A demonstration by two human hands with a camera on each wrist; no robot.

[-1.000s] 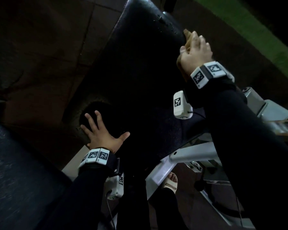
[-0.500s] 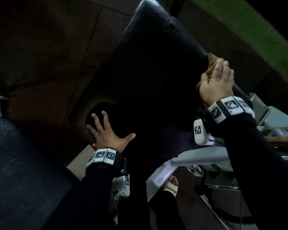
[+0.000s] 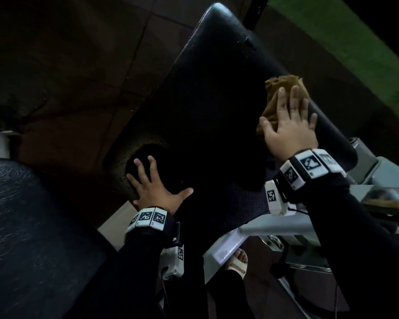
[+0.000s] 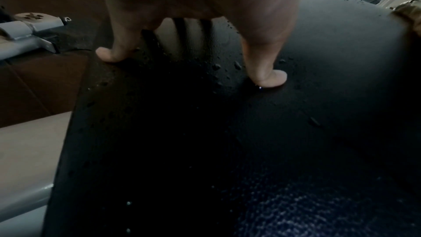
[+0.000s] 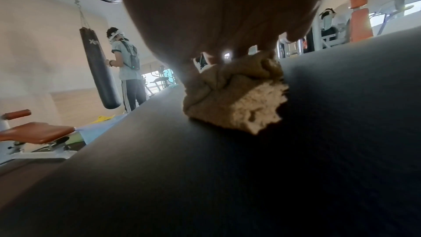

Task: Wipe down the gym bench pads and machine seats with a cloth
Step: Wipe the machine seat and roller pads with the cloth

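Observation:
A long black bench pad runs from the lower middle up to the top of the head view, dotted with water drops. My right hand lies flat with straight fingers on a bunched tan cloth, pressing it on the pad's right edge. The right wrist view shows the cloth crumpled under my palm on the pad. My left hand rests spread on the pad's near left end, fingertips pressing the wet surface.
Another dark padded seat sits at the lower left. Grey machine frame runs under the bench on the right, by my sandalled foot. Green turf lies far right. A person stands by a punching bag; an orange bench is nearby.
My right hand with the cloth has slid down the pad's right edge toward me and now lies flatter on the cloth. The left hand has stayed planted on the near end.

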